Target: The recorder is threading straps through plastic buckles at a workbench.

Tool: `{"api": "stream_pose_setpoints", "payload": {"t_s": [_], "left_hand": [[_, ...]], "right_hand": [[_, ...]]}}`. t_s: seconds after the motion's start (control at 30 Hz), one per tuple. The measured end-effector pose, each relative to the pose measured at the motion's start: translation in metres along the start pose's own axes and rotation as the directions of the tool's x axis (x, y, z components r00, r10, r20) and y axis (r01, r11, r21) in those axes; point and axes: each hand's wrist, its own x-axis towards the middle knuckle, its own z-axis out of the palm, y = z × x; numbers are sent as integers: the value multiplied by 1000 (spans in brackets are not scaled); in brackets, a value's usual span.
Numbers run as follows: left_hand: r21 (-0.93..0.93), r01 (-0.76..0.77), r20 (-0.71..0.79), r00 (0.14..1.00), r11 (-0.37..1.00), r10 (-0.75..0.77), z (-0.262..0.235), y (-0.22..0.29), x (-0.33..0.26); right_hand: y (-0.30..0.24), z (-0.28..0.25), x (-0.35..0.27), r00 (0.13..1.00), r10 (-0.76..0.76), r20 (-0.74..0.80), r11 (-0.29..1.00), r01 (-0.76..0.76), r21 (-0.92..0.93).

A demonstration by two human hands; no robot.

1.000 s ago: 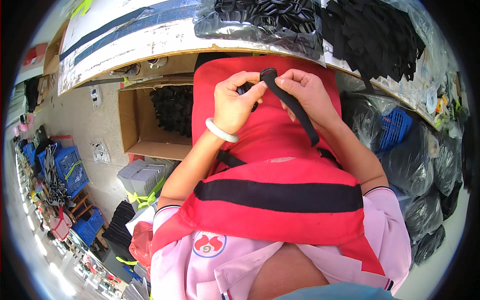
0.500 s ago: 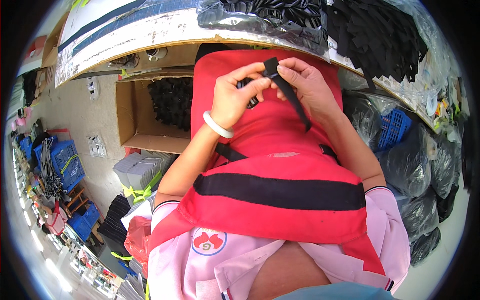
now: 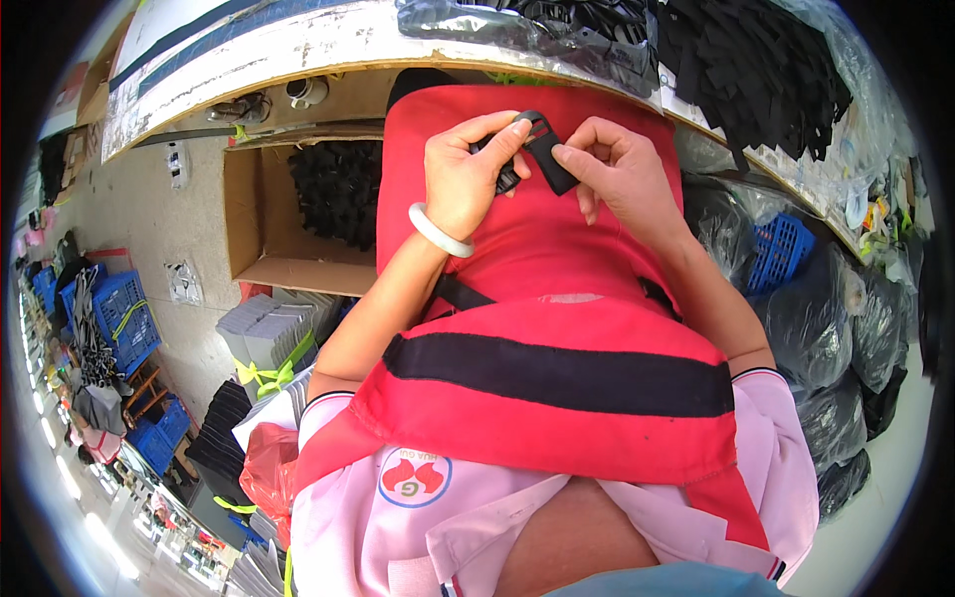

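My left hand (image 3: 466, 177), with a white bangle on its wrist, is closed on a black plastic buckle (image 3: 538, 129), gripped at its upper end between thumb and forefinger. More black plastic pieces (image 3: 508, 179) are tucked in that palm, partly hidden by the fingers. A short black webbing strap (image 3: 555, 175) hangs down from the buckle. My right hand (image 3: 625, 171) pinches the strap's edge with thumb and forefinger, its other fingers curled loosely. Both hands are above the red apron (image 3: 537, 244) on my lap.
A table (image 3: 229, 75) spans the far side, with a plastic bag of black buckles (image 3: 557, 35) and a heap of black straps (image 3: 751, 75) on it. An open cardboard box (image 3: 298, 274) of black pieces stands at left. Dark plastic bags (image 3: 811, 333) and a blue basket (image 3: 779, 254) are at right.
The strap's long tail no longer hangs below my right hand; the strap now shows as a short, doubled-looking piece under the buckle. My right hand has shifted slightly right and down.
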Motion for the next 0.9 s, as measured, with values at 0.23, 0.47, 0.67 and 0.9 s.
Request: {"api": "stream_pose_setpoints", "payload": {"t_s": [0.23,0.47,0.67,0.9], "left_hand": [[202,-361,72,933,910,353,1,-8,-6],[305,-533,267,843,789,466,-14,10,-21],[265,-532,312,837,804,450,-18,15,-33],[274,-544,321,829,793,458,-23,13,-37]], "right_hand": [[12,17,7,998,-28,-58,947,45,317],[2,-6,9,968,40,249,957,-108,269],[4,3,2,978,-186,91,977,174,125],[6,11,1,982,-156,103,975,137,174]]}}
